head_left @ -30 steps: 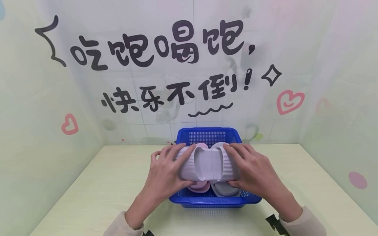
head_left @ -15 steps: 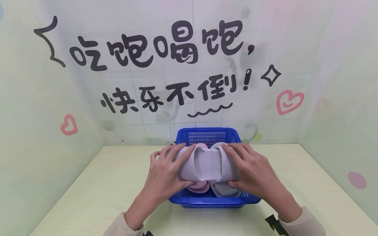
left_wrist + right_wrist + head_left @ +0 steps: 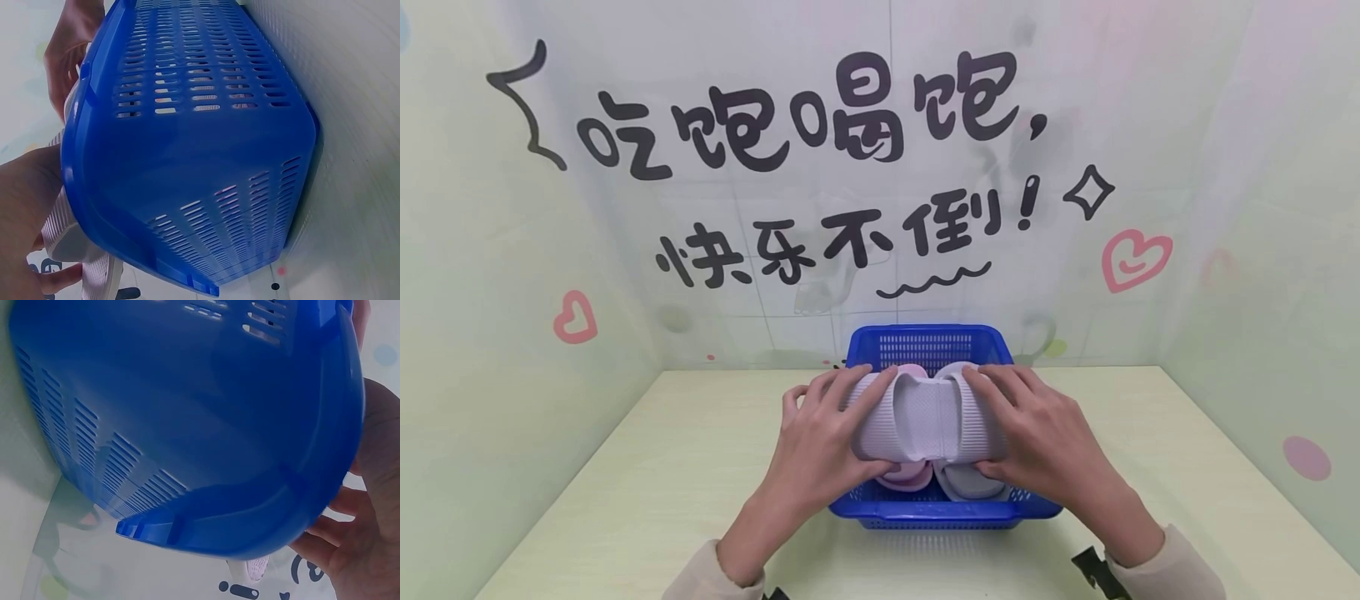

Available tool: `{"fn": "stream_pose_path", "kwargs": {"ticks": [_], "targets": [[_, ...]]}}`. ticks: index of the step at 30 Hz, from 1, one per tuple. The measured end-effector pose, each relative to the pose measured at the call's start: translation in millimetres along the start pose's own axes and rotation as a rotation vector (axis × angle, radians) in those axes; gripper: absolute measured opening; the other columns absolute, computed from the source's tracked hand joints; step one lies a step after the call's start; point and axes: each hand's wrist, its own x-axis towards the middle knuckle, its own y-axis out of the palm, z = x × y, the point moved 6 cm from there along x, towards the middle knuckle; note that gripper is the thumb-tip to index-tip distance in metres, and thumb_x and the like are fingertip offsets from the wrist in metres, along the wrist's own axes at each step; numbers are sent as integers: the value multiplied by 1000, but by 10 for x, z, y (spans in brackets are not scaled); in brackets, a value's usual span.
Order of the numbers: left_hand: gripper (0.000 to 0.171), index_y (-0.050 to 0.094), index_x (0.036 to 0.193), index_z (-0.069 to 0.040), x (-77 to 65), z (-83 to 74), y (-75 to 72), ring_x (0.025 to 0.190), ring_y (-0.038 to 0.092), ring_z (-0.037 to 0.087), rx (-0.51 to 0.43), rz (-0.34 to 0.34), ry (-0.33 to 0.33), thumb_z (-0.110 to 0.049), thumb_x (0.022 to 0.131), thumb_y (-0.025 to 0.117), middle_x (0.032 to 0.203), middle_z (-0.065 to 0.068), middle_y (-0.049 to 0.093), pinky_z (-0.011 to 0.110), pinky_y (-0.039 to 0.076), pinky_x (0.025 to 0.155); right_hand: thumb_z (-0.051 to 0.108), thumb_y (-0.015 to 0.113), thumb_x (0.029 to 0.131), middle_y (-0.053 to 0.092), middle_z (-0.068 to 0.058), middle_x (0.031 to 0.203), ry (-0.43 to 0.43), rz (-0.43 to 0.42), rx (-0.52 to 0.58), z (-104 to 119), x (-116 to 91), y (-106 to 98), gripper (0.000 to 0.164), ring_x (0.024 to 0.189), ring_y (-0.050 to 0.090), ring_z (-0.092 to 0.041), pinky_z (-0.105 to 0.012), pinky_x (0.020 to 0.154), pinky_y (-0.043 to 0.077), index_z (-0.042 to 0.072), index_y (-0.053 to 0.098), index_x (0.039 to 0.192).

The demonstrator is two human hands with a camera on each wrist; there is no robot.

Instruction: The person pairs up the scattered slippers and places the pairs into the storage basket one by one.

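Note:
Over the blue basket (image 3: 925,511), both hands hold a pair of pale lilac slippers (image 3: 917,417) with ribbed straps. The strap openings face each other, and a seam runs between them. My left hand (image 3: 820,442) grips the left strap, fingers on top and thumb below. On the opposite side, my right hand (image 3: 1051,433) grips the other strap the same way. Underneath, a pink slipper (image 3: 910,477) lies at the basket's left and a grey slipper (image 3: 973,482) at its right, both partly hidden. In the left wrist view, the basket wall (image 3: 187,144) covers much of the scene.
The basket stands on a pale wooden table (image 3: 700,467). Behind rises a printed wall covering (image 3: 760,333) with large black characters and pink hearts. Side panels (image 3: 1262,333) close in the left and right.

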Motion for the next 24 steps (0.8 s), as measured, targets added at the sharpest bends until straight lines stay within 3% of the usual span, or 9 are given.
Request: {"fn": "stream_pose_path", "kwargs": {"ticks": [24], "targets": [[110,49,152,-39,-10,4,-11,129,56,32,-31,47,-23,-55,55,98,142,-3,62,54,44,93,50,101,43,65,-12,132,-33,-9,-31,49,-2,34,114,119,64,-33,-50,83,63,12,59,142]]}}
